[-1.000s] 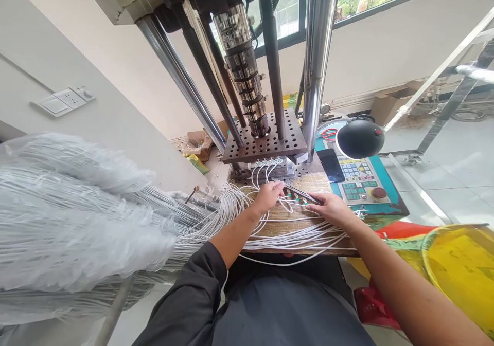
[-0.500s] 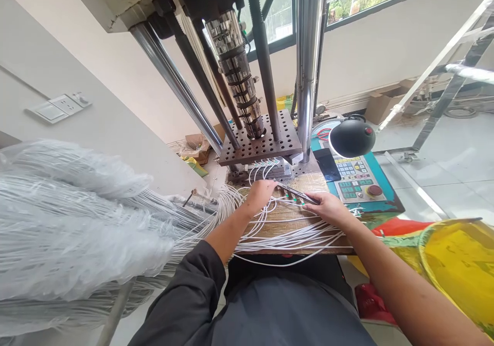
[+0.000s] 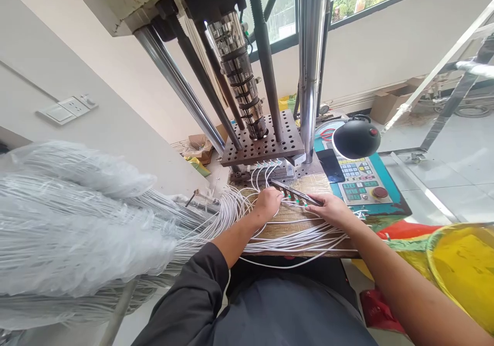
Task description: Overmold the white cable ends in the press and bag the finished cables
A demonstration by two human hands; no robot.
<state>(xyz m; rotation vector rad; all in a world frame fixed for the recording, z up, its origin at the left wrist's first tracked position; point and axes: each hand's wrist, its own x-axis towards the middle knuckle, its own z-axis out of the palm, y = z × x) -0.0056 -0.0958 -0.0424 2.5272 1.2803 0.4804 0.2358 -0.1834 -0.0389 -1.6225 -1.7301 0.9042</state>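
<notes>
My right hand (image 3: 331,210) grips the right end of a long dark metal bar (image 3: 295,192), which slants over the wooden work board (image 3: 314,182). Below the bar's left part, my left hand (image 3: 269,204) is closed, fingertips pinched on a white cable (image 3: 276,214) close to the bar. Several green-tipped cable ends (image 3: 297,201) show along the bar's lower edge. Behind, more white cables (image 3: 255,175) curve up into a metal mold (image 3: 283,171) under the press's drilled plate (image 3: 266,148). My left fingertips are partly hidden.
A bundle of white cables (image 3: 285,245) crosses the board's front edge. Plastic-wrapped cables (image 3: 77,222) hang at left. To the right are a black lamp (image 3: 355,138), a control panel (image 3: 360,179) with a red button, and a yellow-lined container (image 3: 466,258).
My left hand has let go of the bar's left end and moved slightly down and right to the cable ends. My right hand keeps its hold. The view has shifted a little.
</notes>
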